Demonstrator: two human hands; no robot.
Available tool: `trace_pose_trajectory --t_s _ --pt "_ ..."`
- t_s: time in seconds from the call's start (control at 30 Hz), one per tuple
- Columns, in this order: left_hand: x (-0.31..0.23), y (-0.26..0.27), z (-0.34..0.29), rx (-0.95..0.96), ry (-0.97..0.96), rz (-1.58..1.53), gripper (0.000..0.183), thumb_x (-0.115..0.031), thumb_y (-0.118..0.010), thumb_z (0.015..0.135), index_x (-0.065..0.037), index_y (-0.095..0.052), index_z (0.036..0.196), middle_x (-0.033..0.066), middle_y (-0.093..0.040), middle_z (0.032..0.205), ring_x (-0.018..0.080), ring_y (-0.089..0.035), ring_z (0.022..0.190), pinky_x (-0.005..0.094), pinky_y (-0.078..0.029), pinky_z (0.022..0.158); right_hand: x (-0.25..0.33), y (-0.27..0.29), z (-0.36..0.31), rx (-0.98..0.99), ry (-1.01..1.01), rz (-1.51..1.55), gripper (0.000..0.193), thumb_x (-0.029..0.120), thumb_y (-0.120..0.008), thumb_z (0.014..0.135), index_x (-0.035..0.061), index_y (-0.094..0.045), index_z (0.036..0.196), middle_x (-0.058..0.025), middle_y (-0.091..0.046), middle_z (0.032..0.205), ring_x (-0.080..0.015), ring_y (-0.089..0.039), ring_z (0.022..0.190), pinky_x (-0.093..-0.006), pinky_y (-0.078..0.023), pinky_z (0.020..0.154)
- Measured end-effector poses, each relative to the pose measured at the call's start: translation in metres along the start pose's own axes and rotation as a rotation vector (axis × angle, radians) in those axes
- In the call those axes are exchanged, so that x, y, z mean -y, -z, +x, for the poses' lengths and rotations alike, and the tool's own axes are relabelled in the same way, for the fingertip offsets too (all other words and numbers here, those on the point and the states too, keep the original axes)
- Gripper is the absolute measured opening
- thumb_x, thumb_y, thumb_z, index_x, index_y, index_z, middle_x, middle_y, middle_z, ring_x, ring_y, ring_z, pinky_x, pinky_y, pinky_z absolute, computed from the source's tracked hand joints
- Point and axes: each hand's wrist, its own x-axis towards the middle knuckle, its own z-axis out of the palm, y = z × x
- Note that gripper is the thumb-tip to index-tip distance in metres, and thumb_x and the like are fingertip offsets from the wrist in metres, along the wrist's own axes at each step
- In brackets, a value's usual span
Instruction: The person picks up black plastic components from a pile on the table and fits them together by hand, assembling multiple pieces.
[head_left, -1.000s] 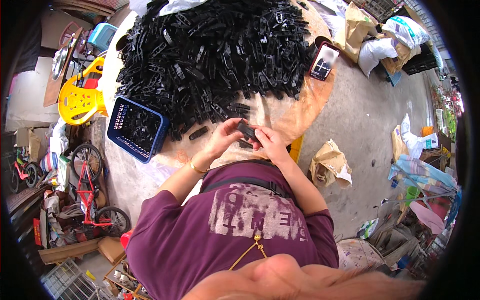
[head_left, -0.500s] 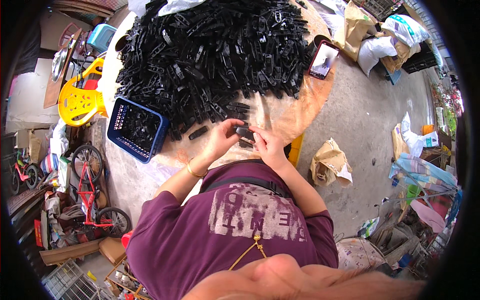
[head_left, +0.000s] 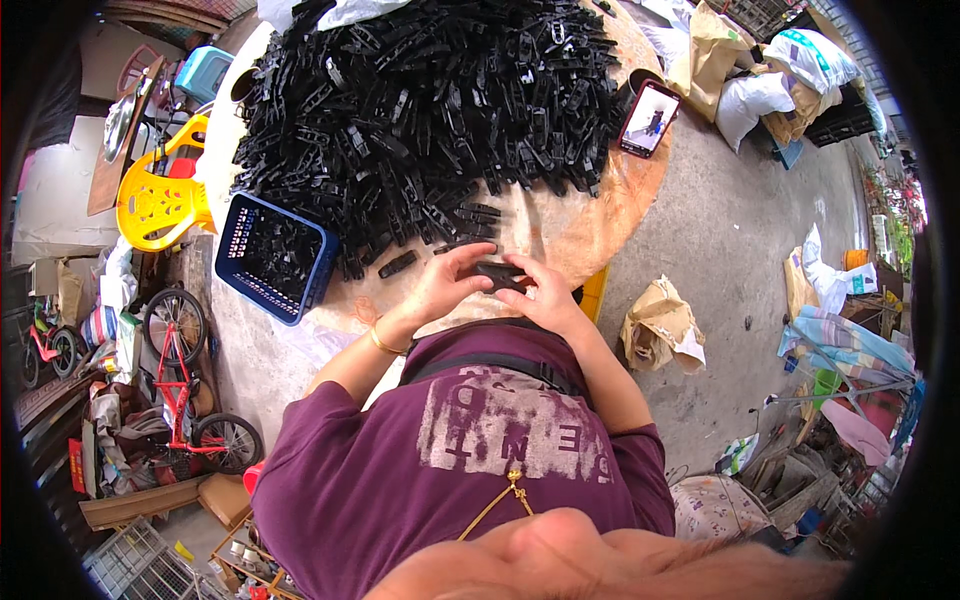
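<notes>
Just in front of my waist, at the table's near edge, I hold a narrow black plastic part (head_left: 497,274) between both hands. My left hand (head_left: 450,286) grips its left end with thumb and fingers. The fingers of my right hand (head_left: 547,298) close on its right end. One similar loose piece (head_left: 398,264) lies on the table to the left of my hands. A few more lie just beyond my fingers, at the near edge of a large heap of black plastic parts (head_left: 420,110). My fingers partly hide the held part, so its details cannot be made out.
A blue plastic basket (head_left: 226,262) with black parts inside stands at the table's left. Toward the right edge of the round table (head_left: 625,215) a phone (head_left: 650,120) leans on a dark cup. Beyond are a yellow chair (head_left: 160,200) and a crumpled paper bag (head_left: 662,325).
The black part has turned in my fingers and now lies more level between both hands. My right hand's fingers have shifted their hold, and my left hand has moved slightly.
</notes>
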Motion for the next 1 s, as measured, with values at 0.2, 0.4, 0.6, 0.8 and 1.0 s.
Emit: trace_pose_trajectory --t_s 0.2,0.4,0.6,0.8,1.0 --pt "0.008 0.002 -0.001 0.036 0.051 0.017 0.046 0.003 -0.06 0.078 0.004 -0.045 0.121 0.0079 -0.058 0.104 0.0112 -0.056 0.091 0.0252 -0.047 0.082 -0.011 -0.004 -0.007 0.025 -0.03 0.166 0.055 0.011 -0.069 0.075 -0.0045 -0.044 0.121 -0.0111 -0.056 0.108 -0.0152 -0.056 0.094 -0.0279 -0.046 0.082" --pt "0.001 0.0 -0.003 0.04 0.092 0.034 0.039 0.005 -0.058 0.079 0.005 -0.049 0.117 0.0084 -0.057 0.108 0.0121 -0.055 0.095 0.0256 -0.046 0.085 -0.012 -0.003 -0.005 0.051 -0.144 0.386 0.047 0.002 -0.065 0.075 -0.0054 -0.046 0.117 -0.0099 -0.056 0.104 -0.0138 -0.058 0.088 -0.0256 -0.049 0.077" --pt "0.016 -0.013 -0.003 0.021 -0.087 0.171 0.042 0.003 -0.061 0.076 0.002 -0.05 0.116 0.0095 -0.061 0.104 0.0111 -0.057 0.092 0.0251 -0.047 0.083 -0.02 -0.003 -0.012 -0.113 -0.012 0.251 0.035 0.002 -0.067 0.07 -0.0041 -0.057 0.103 -0.0105 -0.061 0.094 -0.015 -0.06 0.079 -0.0256 -0.048 0.07" --pt "0.013 -0.023 0.002 0.154 -0.045 0.442 0.046 -0.007 -0.065 0.075 -0.005 -0.049 0.117 0.011 -0.057 0.103 0.0194 -0.053 0.1 0.0301 -0.047 0.08 -0.016 0.041 -0.047 -0.032 -0.084 -0.452 0.034 0.018 -0.067 0.067 0.0036 -0.061 0.097 -0.0165 -0.062 0.086 -0.0304 -0.061 0.079 -0.0357 -0.047 0.07" --pt "0.044 0.01 0.021 0.027 -0.331 1.101 0.032 -0.007 -0.066 0.066 -0.004 -0.058 0.097 0.0114 -0.053 0.096 0.0294 -0.05 0.087 0.0359 -0.043 0.079 -0.058 0.054 -0.057 -0.092 -0.17 -0.857 0.031 0.017 -0.064 0.07 0.0055 -0.06 0.099 -0.0139 -0.061 0.088 -0.0313 -0.058 0.085 -0.0392 -0.046 0.075"
